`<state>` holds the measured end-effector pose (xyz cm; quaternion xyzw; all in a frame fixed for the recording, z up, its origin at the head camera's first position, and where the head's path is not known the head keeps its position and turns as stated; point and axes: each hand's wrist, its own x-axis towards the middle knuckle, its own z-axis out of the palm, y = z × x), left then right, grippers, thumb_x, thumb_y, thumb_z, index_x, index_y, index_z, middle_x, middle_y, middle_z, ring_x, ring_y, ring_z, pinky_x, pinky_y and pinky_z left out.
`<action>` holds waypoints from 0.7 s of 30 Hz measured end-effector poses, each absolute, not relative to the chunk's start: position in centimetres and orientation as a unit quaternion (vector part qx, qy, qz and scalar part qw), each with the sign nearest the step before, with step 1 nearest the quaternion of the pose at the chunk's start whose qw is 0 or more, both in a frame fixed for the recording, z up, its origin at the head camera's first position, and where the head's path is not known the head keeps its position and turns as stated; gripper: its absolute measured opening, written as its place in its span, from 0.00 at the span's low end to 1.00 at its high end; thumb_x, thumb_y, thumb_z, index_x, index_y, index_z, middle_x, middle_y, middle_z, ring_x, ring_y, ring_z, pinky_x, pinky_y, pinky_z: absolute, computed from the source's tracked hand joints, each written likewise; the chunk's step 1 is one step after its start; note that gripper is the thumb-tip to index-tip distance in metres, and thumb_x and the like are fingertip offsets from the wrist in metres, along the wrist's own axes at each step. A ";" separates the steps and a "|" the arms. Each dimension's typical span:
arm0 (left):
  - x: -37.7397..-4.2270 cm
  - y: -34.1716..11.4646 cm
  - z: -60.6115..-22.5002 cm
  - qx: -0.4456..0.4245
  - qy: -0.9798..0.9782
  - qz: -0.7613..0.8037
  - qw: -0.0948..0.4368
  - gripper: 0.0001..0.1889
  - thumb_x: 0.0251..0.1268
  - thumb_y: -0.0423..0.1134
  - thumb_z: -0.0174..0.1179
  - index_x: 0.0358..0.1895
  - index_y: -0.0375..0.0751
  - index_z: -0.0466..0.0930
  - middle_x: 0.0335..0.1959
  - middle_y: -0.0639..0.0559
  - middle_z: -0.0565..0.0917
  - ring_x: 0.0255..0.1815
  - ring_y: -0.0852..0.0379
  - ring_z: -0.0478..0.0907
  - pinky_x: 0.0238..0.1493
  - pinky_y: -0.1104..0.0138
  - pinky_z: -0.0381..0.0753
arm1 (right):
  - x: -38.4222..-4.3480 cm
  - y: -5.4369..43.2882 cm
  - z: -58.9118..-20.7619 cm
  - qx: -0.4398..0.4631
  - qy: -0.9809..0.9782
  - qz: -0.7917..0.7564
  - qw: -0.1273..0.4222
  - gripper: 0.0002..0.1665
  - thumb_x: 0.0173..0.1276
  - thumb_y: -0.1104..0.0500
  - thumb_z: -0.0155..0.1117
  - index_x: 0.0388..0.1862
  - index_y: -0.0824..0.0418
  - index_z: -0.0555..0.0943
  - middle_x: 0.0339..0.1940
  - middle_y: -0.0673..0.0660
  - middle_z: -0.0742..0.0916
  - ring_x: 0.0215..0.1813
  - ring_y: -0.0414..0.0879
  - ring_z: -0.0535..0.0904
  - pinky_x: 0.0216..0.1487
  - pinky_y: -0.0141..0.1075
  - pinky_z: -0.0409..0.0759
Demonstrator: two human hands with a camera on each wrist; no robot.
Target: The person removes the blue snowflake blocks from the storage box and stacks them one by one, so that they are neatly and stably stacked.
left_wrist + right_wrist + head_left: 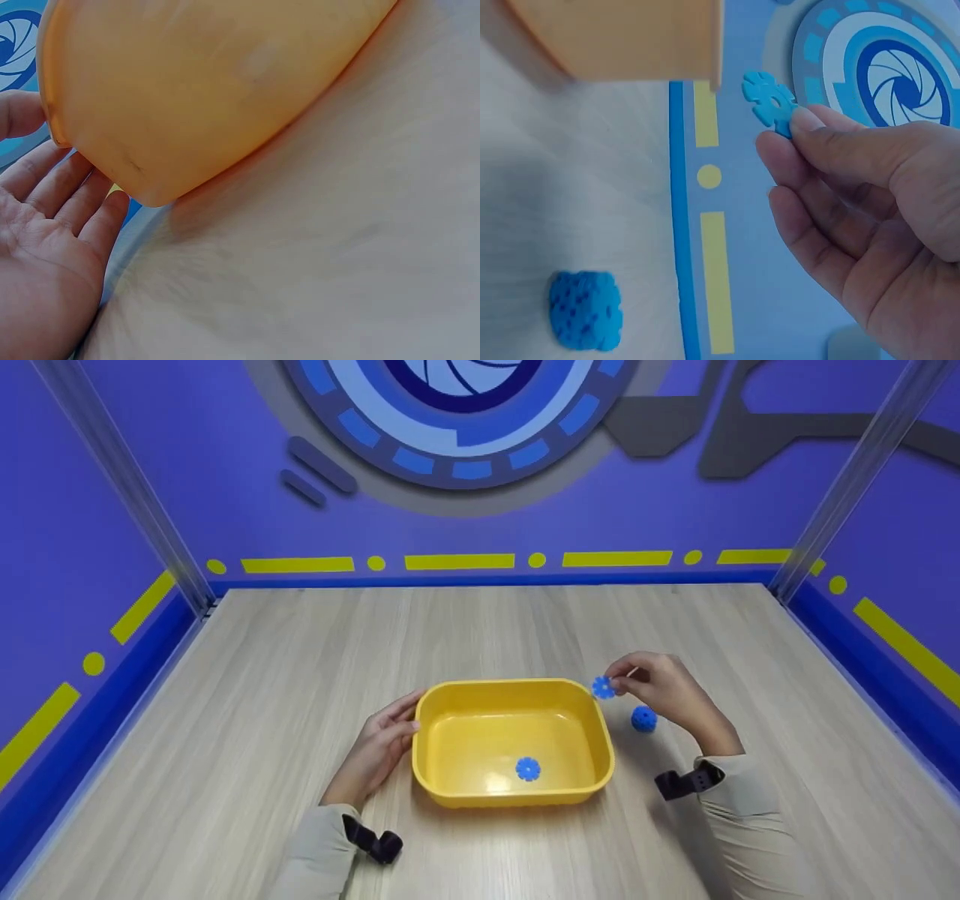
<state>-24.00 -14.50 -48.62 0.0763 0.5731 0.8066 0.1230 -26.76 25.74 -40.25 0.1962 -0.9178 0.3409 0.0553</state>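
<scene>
A yellow plastic tub (480,802) stands on the table. My left hand (381,746) grips its left rim, the thumb (19,114) at the edge and the other fingers against the outer wall. Inside the tub, toward the front, lies one blue notched snowflake disc (528,769). Just beyond the right rim, my right hand (664,690) pinches another blue snowflake disc (769,101) between thumb and fingers, held above the table. Below that hand rests a blue notched clump (643,718), which looks like several such discs stacked together (586,310).
The wood-grain table (300,660) is bordered by blue-purple panels (225,525) with yellow dashes at the back and both sides. Transparent posts (855,480) stand at the back corners. Black straps with small devices (375,840) sit on both wrists.
</scene>
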 end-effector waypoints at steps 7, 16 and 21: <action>-24.1 -14.5 -48.7 0.090 0.575 0.804 0.126 0.33 0.64 0.25 0.49 0.73 0.29 0.53 0.75 0.36 0.56 0.70 0.52 0.66 0.64 0.65 0.74 | -26.4 27.1 -41.0 0.163 -0.921 0.349 0.051 0.06 0.65 0.66 0.63 0.39 0.62 0.85 0.34 0.56 0.87 0.34 0.51 0.83 0.37 0.23 0.81; -24.0 -14.5 -48.6 0.084 0.576 0.803 0.125 0.33 0.64 0.26 0.49 0.73 0.29 0.53 0.75 0.36 0.57 0.69 0.53 0.66 0.64 0.65 0.74 | -26.2 28.7 -42.1 0.133 -0.927 0.350 0.032 0.07 0.65 0.65 0.63 0.40 0.62 0.85 0.36 0.58 0.88 0.35 0.50 0.83 0.36 0.24 0.81; -24.0 -14.5 -48.5 0.078 0.577 0.804 0.124 0.33 0.63 0.26 0.50 0.73 0.29 0.54 0.75 0.36 0.57 0.68 0.54 0.67 0.64 0.65 0.74 | -26.3 29.7 -42.7 0.116 -0.930 0.348 0.021 0.07 0.66 0.64 0.63 0.40 0.63 0.85 0.37 0.59 0.88 0.35 0.48 0.82 0.34 0.23 0.79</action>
